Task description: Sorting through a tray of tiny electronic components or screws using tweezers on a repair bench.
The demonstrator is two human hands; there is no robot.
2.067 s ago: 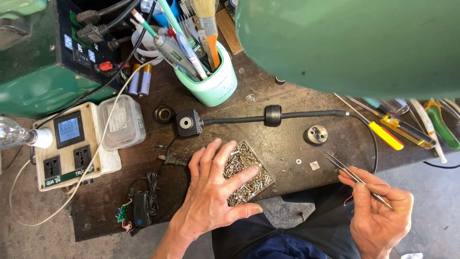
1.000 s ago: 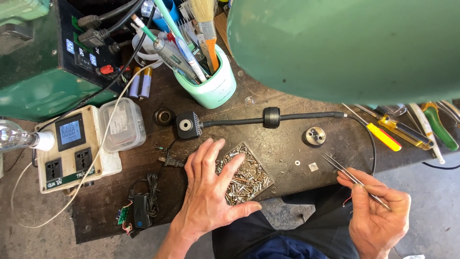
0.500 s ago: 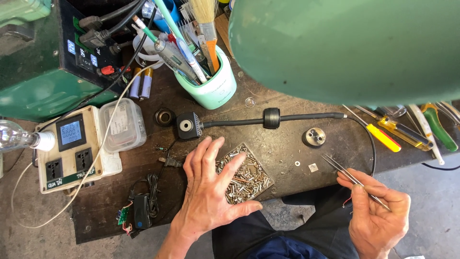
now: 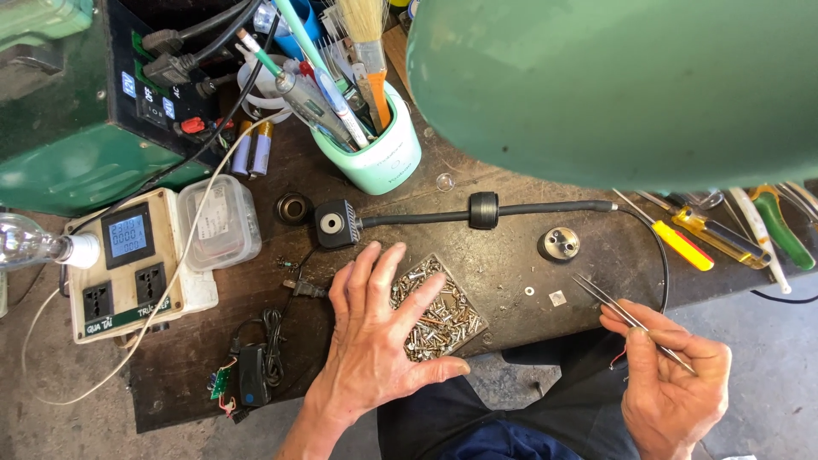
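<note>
Surface: a dark, worn workbench [image 4: 511, 264] is carrying everything.
Centre: a square tray of screws [image 4: 443, 313] is lying on it.
Rear: a mint tool cup [image 4: 379, 158] is standing.
Left: a socket box with meter [image 4: 123, 264] is resting.
Right: a yellow-handled screwdriver [image 4: 677, 243] is lying.

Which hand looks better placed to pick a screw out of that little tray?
Probably the left hand: its fingers already lie spread on the tray of screws. The right hand holds the tweezers off to the side, near the bench edge, tips pointing at a small washer, not the tray.
</note>
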